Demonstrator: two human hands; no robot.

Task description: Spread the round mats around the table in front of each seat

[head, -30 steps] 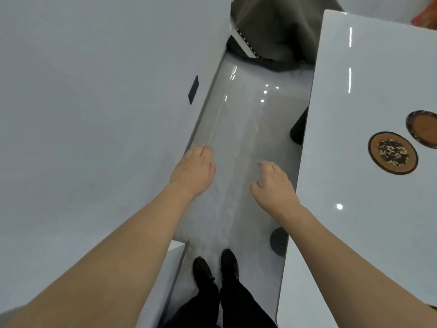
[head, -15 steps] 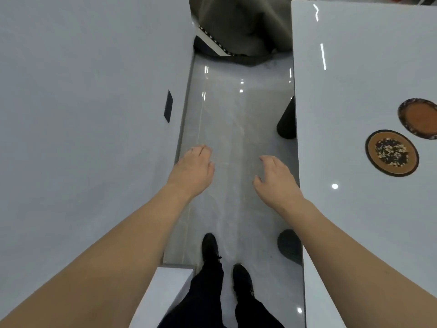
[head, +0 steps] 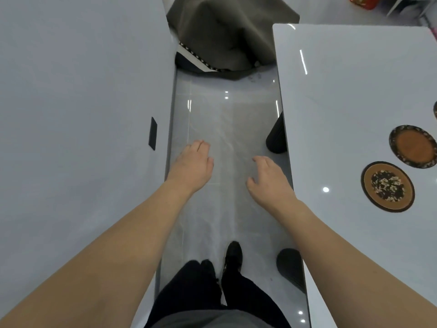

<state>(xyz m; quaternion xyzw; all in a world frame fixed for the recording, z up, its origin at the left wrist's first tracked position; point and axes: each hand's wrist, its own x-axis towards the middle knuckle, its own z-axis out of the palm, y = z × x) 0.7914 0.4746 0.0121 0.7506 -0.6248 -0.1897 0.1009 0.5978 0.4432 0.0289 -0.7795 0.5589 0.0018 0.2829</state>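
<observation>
Two round brown mats lie on the glossy white table (head: 343, 110) at the right. The nearer mat (head: 387, 187) has a dark floral centre; the farther mat (head: 413, 146) has a plain brown centre and a patterned dark rim. My left hand (head: 192, 165) and my right hand (head: 269, 179) hover over the floor aisle left of the table, both holding nothing, fingers loosely apart. My right hand is just beside the table's left edge, well left of the mats.
A white wall (head: 78, 95) with a dark plate (head: 153, 133) bounds the aisle on the left. Black table legs (head: 276, 136) stand under the table edge. A dark draped cloth (head: 227, 34) lies at the aisle's far end. My feet (head: 233, 254) stand on the grey tiles.
The view has shifted along the aisle as I step forward; the mats sit farther right in view. Both hands stay out in front, holding nothing.
</observation>
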